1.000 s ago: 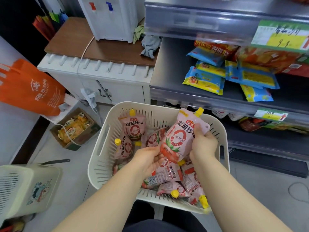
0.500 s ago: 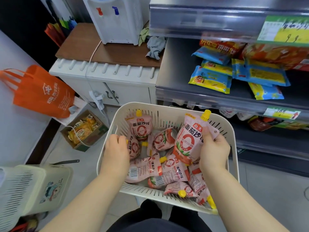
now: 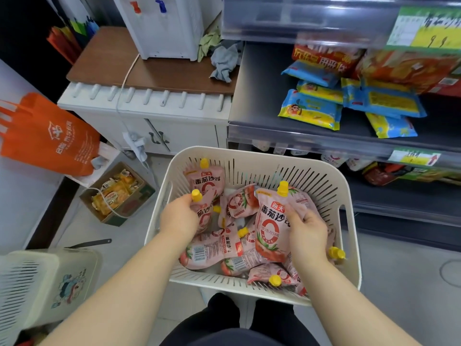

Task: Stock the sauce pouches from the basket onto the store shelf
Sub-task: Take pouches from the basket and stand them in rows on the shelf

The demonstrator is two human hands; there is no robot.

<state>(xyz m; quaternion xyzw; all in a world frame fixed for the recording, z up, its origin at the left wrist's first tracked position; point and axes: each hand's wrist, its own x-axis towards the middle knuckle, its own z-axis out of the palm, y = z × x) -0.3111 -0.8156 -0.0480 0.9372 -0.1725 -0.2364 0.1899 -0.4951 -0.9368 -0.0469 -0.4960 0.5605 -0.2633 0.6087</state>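
Note:
A cream slotted basket rests on my lap and holds several pink sauce pouches with yellow caps. My right hand grips one upright pouch by its right edge, inside the basket. My left hand holds a second pouch near its yellow cap at the basket's left side. More pouches lie flat underneath. The grey store shelf stands ahead on the right, its left half bare.
Blue and yellow snack packs and red packs lie on the shelf's right part. A white cabinet with a water dispenser stands left. An orange bag, a cardboard box and another basket are on the floor.
My left hand went from the basket's middle to its left side and took hold of a second pouch. My right hand lowered its pouch slightly into the basket.

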